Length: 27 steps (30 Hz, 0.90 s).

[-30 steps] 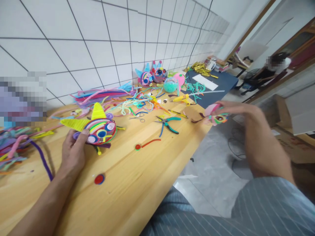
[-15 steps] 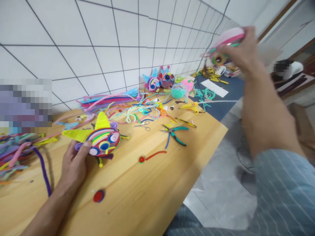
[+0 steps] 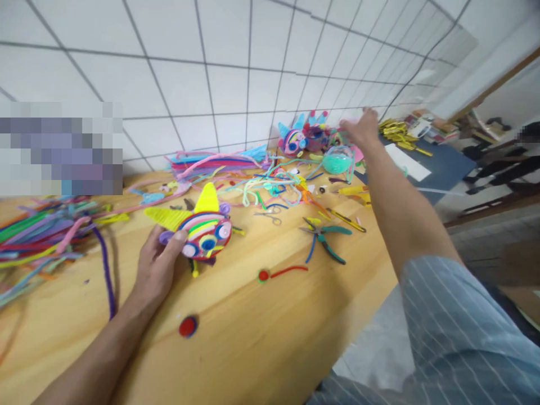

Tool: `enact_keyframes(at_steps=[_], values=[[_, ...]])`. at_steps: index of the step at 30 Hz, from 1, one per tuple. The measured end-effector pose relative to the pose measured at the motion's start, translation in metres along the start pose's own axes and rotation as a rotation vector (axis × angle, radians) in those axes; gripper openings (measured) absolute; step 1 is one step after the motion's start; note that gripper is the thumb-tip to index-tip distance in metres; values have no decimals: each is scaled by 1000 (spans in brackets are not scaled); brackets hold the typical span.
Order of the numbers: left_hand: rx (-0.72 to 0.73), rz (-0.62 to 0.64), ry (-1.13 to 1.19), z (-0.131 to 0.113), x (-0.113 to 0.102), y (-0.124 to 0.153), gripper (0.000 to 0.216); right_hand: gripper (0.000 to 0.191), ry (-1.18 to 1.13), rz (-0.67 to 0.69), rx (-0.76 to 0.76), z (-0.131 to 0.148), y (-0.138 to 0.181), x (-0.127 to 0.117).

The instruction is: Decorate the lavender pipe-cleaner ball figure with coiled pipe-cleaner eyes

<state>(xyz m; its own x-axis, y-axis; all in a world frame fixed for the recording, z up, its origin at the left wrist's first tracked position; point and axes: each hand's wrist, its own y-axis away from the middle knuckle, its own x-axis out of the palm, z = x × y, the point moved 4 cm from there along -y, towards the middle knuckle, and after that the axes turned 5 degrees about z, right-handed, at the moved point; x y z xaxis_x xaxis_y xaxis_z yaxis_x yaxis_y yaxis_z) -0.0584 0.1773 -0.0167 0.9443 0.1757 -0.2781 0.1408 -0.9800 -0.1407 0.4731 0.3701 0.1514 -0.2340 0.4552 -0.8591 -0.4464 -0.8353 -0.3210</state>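
Note:
My left hand (image 3: 157, 260) grips a striped pipe-cleaner figure (image 3: 206, 229) with yellow pointed ears and button-like coiled eyes, low over the wooden table. At the far back by the tiled wall, my right hand (image 3: 363, 130) is around a pink and green pipe-cleaner figure (image 3: 336, 138), which it partly hides. Two more figures stand just left of that hand: one with blue ears (image 3: 292, 143) and one with red-tipped ears (image 3: 317, 136). A clear ball with green inside (image 3: 336, 162) lies in front of them.
Pliers (image 3: 324, 235), small scissors (image 3: 270, 215) and a yellow cutter (image 3: 346, 219) lie mid-table. Red coils (image 3: 188, 326) (image 3: 264, 275) are nearer. Pipe-cleaner bundles (image 3: 46, 236) (image 3: 223, 160) lie left and along the wall. A yellow glue gun (image 3: 353, 193) is partly behind my right arm.
My right hand has carried the pink and green figure from raised in the air down and left to the wall beside the other figures. My left hand still holds its figure; the view has shifted.

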Motion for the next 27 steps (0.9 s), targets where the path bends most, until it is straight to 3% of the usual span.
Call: enact_keyframes(at_steps=[2,5,8,12,15,18,22,27], values=[[20,53,154,-6,4,2,27,60,-37,-19,-39,16,32,-13],[93,93,254,-14,10,1,35,39,-186,14,-343,46,105,-26],[145,85,278,-11,12,-6,49,23,-338,206,-586,67,203,-26],[74,94,161,-7,15,-8,50,14,-424,539,-741,92,333,-4],[18,107,118,-17,13,-4,47,14,-417,770,-804,116,399,21],[-23,143,61,-31,8,4,50,17,-363,865,-868,142,431,42],[-65,195,-16,-37,2,9,60,22,-307,857,-941,168,447,63],[93,164,205,-20,8,-2,49,22,-212,847,-994,178,457,78]])
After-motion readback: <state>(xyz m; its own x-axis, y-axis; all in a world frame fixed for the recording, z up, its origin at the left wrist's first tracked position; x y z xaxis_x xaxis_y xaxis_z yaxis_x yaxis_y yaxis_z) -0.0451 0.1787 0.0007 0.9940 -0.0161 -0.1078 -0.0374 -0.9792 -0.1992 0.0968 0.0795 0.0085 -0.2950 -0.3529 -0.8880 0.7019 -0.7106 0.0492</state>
